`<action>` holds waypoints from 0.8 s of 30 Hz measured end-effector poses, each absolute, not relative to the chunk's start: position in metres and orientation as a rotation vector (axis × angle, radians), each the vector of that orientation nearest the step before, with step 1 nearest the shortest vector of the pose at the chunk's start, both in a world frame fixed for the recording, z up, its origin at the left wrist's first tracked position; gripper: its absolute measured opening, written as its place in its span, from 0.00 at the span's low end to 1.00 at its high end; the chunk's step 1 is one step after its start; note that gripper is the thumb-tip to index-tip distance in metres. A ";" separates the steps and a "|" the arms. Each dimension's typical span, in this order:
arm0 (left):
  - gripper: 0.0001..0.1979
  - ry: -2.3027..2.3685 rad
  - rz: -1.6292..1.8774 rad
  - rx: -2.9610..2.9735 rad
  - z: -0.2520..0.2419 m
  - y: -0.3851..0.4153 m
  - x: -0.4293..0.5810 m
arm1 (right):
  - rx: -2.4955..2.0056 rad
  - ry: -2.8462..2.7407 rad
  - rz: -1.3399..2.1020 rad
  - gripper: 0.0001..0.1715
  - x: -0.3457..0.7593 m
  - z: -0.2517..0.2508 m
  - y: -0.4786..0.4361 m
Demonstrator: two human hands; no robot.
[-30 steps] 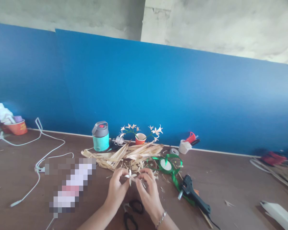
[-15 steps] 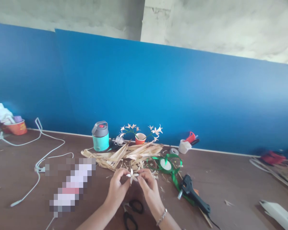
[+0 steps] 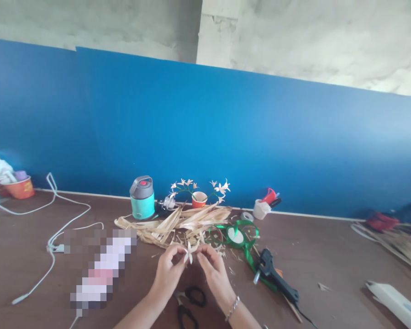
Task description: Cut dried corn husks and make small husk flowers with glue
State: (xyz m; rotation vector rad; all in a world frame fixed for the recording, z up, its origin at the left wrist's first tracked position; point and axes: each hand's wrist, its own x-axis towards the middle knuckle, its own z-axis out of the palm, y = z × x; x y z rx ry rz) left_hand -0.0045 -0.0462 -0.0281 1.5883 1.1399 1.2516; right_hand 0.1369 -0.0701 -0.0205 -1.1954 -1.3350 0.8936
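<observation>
Between my two hands is a small cream flower [image 3: 189,253] with narrow pointed petals, facing me. My left hand [image 3: 171,267] pinches its left petals with thumb and forefinger. On the other side my right hand [image 3: 210,265], with a bracelet at the wrist, pinches the right petals. Black-handled scissors [image 3: 194,296] lie on the table below my hands, their blades partly hidden. Dried husk strips [image 3: 198,217] and small scraps are heaped just beyond my fingers. A roll of green ribbon [image 3: 236,235] lies to the right of the heap.
A black glue gun [image 3: 274,274] lies right of my hands, its cord trailing forward. Behind the husks stand a teal flask [image 3: 142,201] and a red cup [image 3: 199,200] with flower stems. White cables [image 3: 68,224] cross the left side. A white box [image 3: 397,304] sits at right.
The flower has turned slightly between my fingers, so its petals sit at a different angle. Both hands keep their pinch. The whole view has shifted a little.
</observation>
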 end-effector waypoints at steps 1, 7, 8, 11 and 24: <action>0.08 1.123 1.246 1.560 -0.028 -0.046 -0.005 | -1.220 -1.328 0.890 0.09 0.137 -0.023 -0.070; 0.11 0.961 1.231 1.397 -0.024 -0.050 -0.004 | -1.275 -1.374 0.861 0.10 0.132 -0.029 -0.069; 0.11 0.943 1.228 1.389 -0.023 -0.051 -0.003 | -1.274 -1.390 0.855 0.10 0.131 -0.028 -0.069; 0.11 0.916 1.231 1.368 -0.021 -0.053 -0.003 | -1.258 -1.418 0.856 0.11 0.131 -0.025 -0.069; 0.15 0.940 1.202 1.198 -0.025 -0.050 -0.003 | -1.176 -1.293 1.050 0.07 0.126 -0.022 -0.070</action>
